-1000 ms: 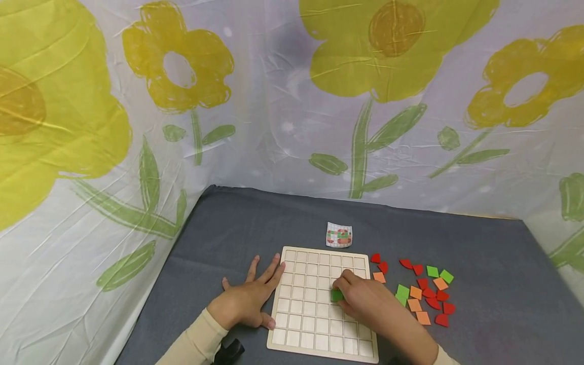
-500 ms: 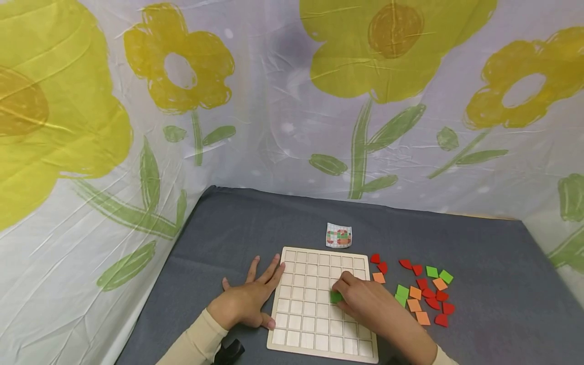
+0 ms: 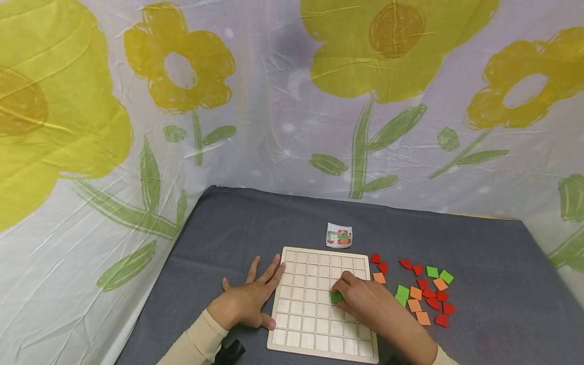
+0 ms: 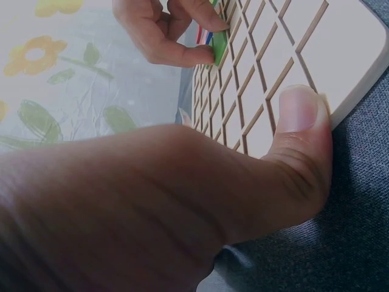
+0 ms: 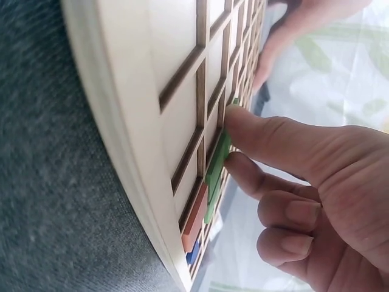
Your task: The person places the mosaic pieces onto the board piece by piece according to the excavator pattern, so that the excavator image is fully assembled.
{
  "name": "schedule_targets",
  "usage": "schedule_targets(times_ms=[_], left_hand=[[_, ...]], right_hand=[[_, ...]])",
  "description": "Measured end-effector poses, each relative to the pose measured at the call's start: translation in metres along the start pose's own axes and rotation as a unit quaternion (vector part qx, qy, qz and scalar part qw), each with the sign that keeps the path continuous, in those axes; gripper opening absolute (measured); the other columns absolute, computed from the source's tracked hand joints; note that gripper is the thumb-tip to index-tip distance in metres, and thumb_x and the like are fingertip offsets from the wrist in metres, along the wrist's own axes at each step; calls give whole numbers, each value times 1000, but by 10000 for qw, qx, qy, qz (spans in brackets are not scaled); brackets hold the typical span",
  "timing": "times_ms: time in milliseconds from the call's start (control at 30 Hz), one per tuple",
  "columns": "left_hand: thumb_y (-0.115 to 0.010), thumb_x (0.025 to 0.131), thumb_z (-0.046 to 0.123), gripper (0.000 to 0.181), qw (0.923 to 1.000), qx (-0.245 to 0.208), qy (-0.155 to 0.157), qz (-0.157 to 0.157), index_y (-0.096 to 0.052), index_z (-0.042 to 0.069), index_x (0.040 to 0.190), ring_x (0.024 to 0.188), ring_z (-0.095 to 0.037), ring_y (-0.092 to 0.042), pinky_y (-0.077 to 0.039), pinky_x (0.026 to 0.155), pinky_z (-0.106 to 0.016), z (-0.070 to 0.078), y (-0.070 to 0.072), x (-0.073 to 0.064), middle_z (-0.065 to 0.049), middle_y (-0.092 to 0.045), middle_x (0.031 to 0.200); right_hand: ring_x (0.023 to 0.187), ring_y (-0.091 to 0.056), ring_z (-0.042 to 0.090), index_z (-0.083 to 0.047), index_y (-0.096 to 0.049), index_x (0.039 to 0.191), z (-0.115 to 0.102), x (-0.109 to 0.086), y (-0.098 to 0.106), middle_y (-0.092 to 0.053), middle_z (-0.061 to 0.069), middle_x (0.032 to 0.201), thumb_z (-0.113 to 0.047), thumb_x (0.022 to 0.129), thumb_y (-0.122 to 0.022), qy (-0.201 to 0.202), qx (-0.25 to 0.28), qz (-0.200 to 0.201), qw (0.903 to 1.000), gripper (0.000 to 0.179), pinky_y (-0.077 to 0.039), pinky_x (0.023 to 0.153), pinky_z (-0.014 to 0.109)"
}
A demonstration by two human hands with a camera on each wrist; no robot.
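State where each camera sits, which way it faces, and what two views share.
Head: on the head, facing forward and down at the pale wooden grid board; left hand, right hand and beige sleeves show.
Left wrist: on that wrist, facing across the board; the left thumb shows close up, the right hand beyond.
Right wrist: on that wrist, facing a green square tile; right thumb and fingers show close up, part of the left hand beyond.
Shared by both wrist views: the board, the tile and the right hand.
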State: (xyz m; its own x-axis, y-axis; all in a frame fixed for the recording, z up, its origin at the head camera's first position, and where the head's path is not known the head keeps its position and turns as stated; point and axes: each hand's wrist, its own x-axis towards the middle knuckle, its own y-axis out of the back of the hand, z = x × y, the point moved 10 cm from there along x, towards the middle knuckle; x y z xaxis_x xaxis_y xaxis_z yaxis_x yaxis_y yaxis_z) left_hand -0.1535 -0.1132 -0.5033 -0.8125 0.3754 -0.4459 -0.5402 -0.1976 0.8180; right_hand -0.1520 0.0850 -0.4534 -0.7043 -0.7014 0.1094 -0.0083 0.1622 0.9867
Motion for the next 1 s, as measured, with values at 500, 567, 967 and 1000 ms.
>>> schedule_targets(times_ms=[500,567,967,1000], left_hand=[[-95,73,42,132,10000,-20,-42,31,-10,29,173,163,-40,11,-10,92,-99,1,0,0,7,5,179],[-95,73,42,132,10000,-13,-26,16,-10,29,173,163,-40,11,-10,93,-99,1,0,0,7,6,179],[-95,73,42,132,10000,-8,44,-21,-9,29,173,163,-39,11,-10,93,-99,0,1,-1,8,7,179],[-95,73,42,132,10000,-8,34,-10,-10,29,173,163,-39,11,-11,93,-99,0,1,-1,8,6,179]], right_hand=[[65,-56,4,-14,-75,105,3,-2,0,-62,-4,97,-22,87,-89,-90,65,-107,9999,25,-50,54,22],[63,-54,3,-14,-75,107,5,-4,1,-61,-4,98,-22,87,-89,-116,129,-118,9998,25,-49,53,22],[65,-54,-2,-16,-75,112,43,-27,15,-63,-6,104,-18,92,-85,-649,595,-106,9961,22,-46,53,21],[65,-52,-3,-16,-75,112,49,-30,17,-63,-6,106,-18,92,-84,-732,590,-101,9955,23,-45,53,20]])
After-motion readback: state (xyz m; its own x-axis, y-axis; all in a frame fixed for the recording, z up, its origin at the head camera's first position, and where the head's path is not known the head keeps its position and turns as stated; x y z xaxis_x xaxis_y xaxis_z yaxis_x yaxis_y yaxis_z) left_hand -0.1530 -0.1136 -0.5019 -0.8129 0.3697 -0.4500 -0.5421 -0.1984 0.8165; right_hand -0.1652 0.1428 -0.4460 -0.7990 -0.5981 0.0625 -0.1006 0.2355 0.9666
